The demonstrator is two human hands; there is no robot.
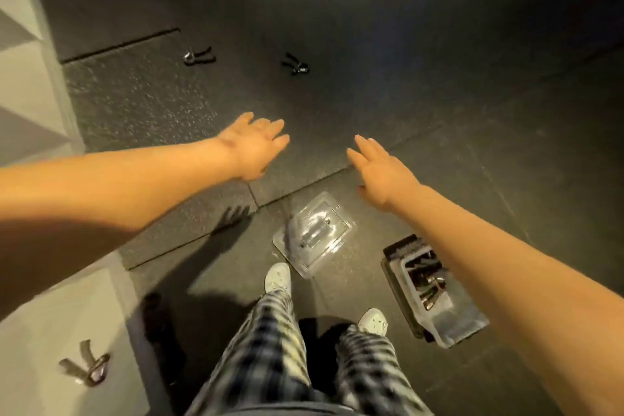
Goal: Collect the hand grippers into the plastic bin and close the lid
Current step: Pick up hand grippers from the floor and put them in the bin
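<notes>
In the head view both hands are seen to be empty. The left hand [256,145] and the right hand [381,172] are stretched forward with fingers straight and spread, and nothing is held.

Two hand grippers lie on the dark floor [439,61] ahead, well apart from the hands: the near-left gripper [199,56] at 11 o'clock and the middle gripper [295,64] at 12 o'clock. A third gripper [87,368] is seen on a pale ledge [44,314] at 8 o'clock.

The plastic bin [466,324] is placed at 4 o'clock, near the right shoe [373,321], uncovered, with stored grippers [425,277] inside. Its clear lid [314,233] lies flat at 6 o'clock, just ahead of the left shoe [278,275].

Should a step forward be taken, the lid could be trodden on and cracked. The third gripper could be overlooked, since it lies outside the line of reach. The bin could be knocked by the right foot.
</notes>
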